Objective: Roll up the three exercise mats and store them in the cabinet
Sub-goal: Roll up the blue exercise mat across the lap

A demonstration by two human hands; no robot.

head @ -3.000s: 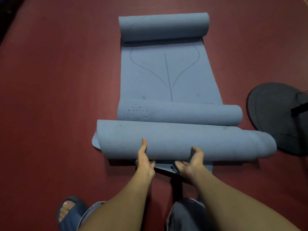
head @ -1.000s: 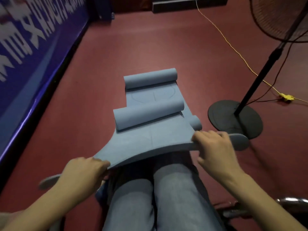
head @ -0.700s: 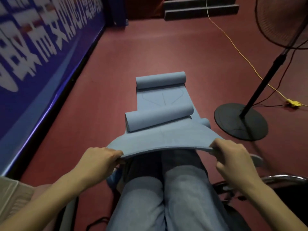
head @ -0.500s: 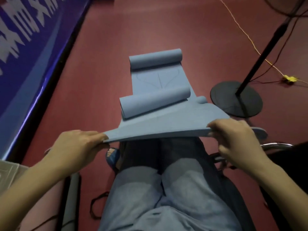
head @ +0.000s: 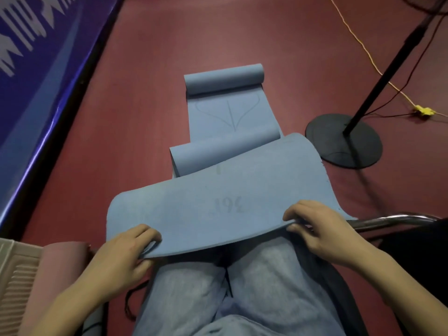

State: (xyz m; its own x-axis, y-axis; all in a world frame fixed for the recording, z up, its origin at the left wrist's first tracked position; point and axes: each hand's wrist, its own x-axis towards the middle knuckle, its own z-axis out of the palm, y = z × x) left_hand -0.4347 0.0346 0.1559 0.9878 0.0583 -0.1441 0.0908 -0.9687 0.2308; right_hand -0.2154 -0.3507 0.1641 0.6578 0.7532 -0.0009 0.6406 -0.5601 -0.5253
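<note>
The near end of a blue exercise mat (head: 230,200) was held above the person's knees (head: 242,287), which were covered by light jeans. The left hand (head: 123,253) was clamped on the mat's near edge at its left side, fingers curled over the top and thumb underneath. The right hand (head: 322,229) was clamped on the same edge further right, fingers bent over the top face. The two hands were kept well apart. The lifted sheet was seen arching up and away, with faint printed marks on its upper face.

Beyond it, on the red floor (head: 145,98), two rolled sections (head: 225,151) (head: 224,77) of blue mat were seen, with a flat stretch bearing a curved line pattern between them. To the right, the round black base of a fan stand (head: 344,140) rested on the floor, and a yellow cable (head: 363,48) ran past it. A blue banner (head: 36,69) with white characters lined the left side. A pink roll (head: 55,275) lay at the lower left, beside the left forearm.
</note>
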